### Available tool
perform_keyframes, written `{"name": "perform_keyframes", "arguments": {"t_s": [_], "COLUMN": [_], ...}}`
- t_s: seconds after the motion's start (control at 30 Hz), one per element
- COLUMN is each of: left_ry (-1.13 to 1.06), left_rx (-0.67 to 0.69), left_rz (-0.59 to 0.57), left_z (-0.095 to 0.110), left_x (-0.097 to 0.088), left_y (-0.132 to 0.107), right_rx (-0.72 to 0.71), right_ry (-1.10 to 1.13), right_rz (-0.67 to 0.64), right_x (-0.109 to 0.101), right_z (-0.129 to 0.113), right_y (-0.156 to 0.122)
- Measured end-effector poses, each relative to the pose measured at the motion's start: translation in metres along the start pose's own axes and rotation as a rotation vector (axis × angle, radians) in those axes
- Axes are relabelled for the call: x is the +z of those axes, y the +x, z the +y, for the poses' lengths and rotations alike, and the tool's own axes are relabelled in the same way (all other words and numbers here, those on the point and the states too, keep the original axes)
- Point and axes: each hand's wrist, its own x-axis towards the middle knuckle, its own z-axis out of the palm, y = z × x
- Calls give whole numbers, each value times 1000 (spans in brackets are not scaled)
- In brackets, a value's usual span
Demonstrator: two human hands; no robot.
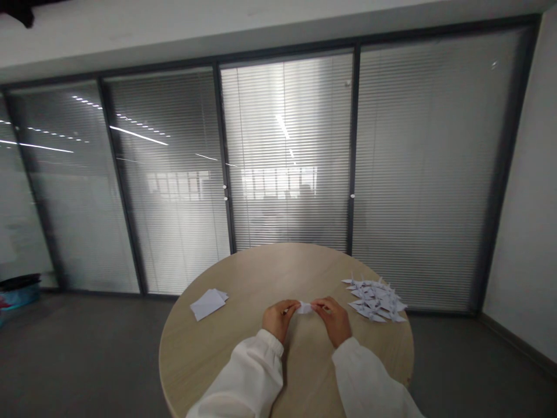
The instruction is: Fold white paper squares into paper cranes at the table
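Folded paper: long axis runs crosswise
Left grip: closed on its left end
Right grip: closed on its right end
Round wooden bench: paper cranes right of folded paper, paper sheets left
Room: glazed partition with blinds beyond bench

Folded paper partly hidden by fingers, sleeves cut off below

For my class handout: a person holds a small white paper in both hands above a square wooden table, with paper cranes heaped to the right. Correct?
No: the wooden table is round, not square, as the head view shows. The rest stands: left hand and right hand hold the white paper, paper cranes to the right.
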Motion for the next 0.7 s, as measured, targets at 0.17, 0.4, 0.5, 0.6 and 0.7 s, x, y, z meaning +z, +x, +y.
{"name": "perform_keyframes", "arguments": {"t_s": [0.17, 0.4, 0.5, 0.6, 0.7], "left_ry": [20, -132, -227, -309, -341], "left_rx": [-14, -39, -32, 24, 66], "left_rz": [0, -45, -108, -149, -165], "left_z": [-1, -5, -5, -6, -6], "left_x": [0, -4, -2, 1, 3], "left_y": [1, 4, 5, 5, 4], "right_rx": [-7, 147, 225, 249, 237], "right_ry": [7, 139, 239, 350, 417], "right_rz": [11, 47, -30, -183, -264], "right_x": [1, -4, -4, 0, 3], "right_z": [-2, 1, 3, 4, 2], "right_y": [0, 3, 3, 2, 1]}}
